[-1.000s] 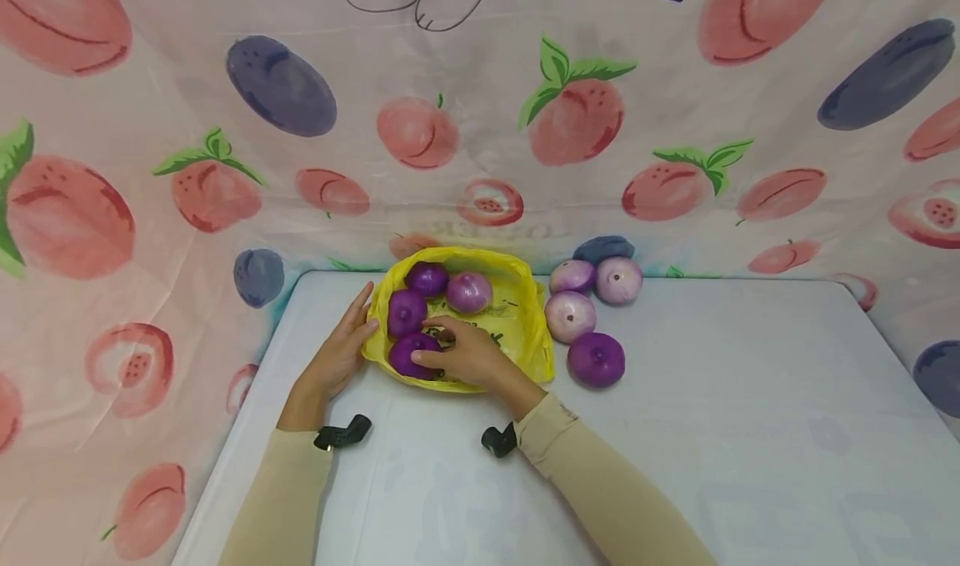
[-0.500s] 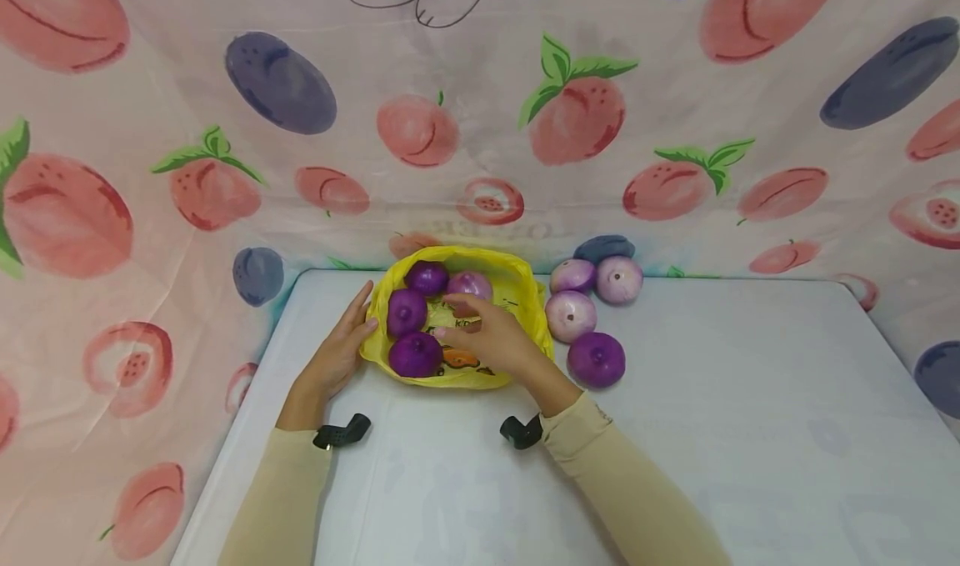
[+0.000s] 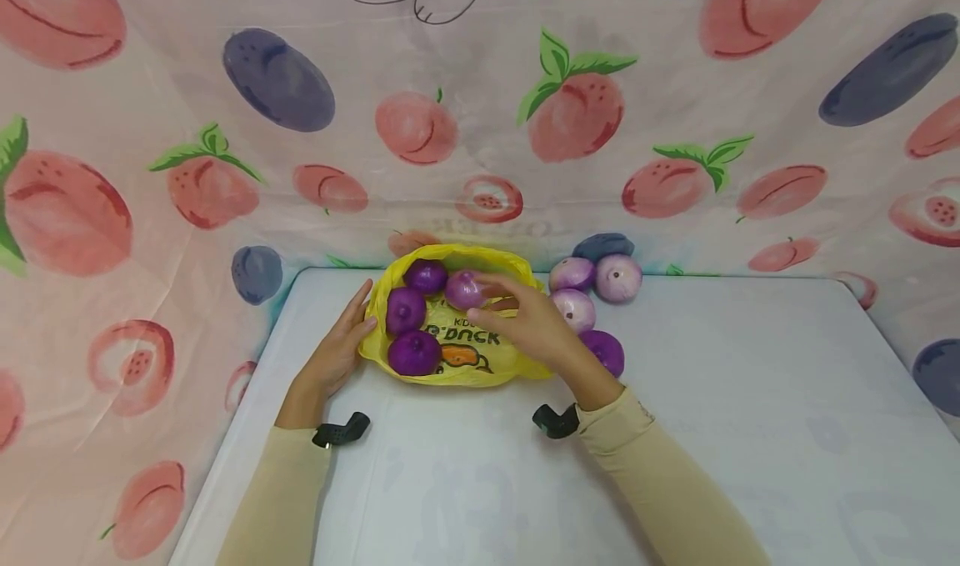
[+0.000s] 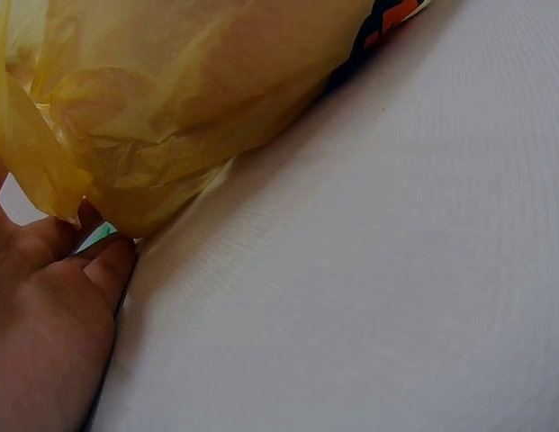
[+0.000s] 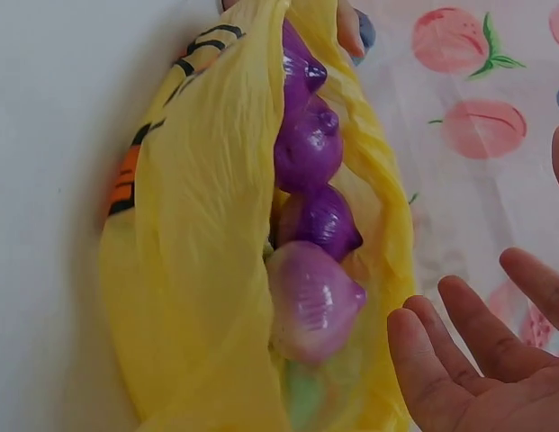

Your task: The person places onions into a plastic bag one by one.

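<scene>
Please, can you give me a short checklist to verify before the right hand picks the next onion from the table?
1. Right hand empty, fingers open: ok.
2. Left hand holds the edge of the yellow plastic bag: ok.
3. Bag mouth open: ok.
4. Four onions in the bag, pale onion nearest the right hand: ok.
5. Dark purple onion on the table within reach: ok, probably.
6. Room left in the bag: cannot tell.

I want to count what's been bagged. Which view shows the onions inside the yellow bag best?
The head view: all four onions lie separate in the open yellow bag. The right wrist view stacks them edge-on; the left wrist view shows only bag plastic.
</scene>
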Action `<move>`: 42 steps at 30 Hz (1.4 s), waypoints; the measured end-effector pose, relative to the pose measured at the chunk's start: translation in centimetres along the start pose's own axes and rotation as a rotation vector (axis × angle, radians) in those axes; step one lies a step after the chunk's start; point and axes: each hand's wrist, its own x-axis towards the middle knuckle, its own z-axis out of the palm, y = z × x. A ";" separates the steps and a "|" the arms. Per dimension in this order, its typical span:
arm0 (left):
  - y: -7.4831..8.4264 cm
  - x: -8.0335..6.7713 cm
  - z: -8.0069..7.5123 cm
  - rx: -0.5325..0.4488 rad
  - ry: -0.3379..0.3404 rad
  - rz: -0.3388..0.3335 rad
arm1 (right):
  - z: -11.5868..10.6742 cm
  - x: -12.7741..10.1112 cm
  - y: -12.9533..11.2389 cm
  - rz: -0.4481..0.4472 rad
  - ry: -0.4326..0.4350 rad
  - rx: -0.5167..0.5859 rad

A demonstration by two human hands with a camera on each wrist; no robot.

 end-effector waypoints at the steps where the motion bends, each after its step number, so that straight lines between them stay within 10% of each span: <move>1: 0.0 0.0 0.0 0.000 0.000 -0.001 | -0.2 -0.1 -0.1 0.006 0.004 0.004; 42: 0.0 0.0 0.1 -0.017 -0.010 -0.002 | -9.7 -4.2 3.3 0.010 0.281 -0.084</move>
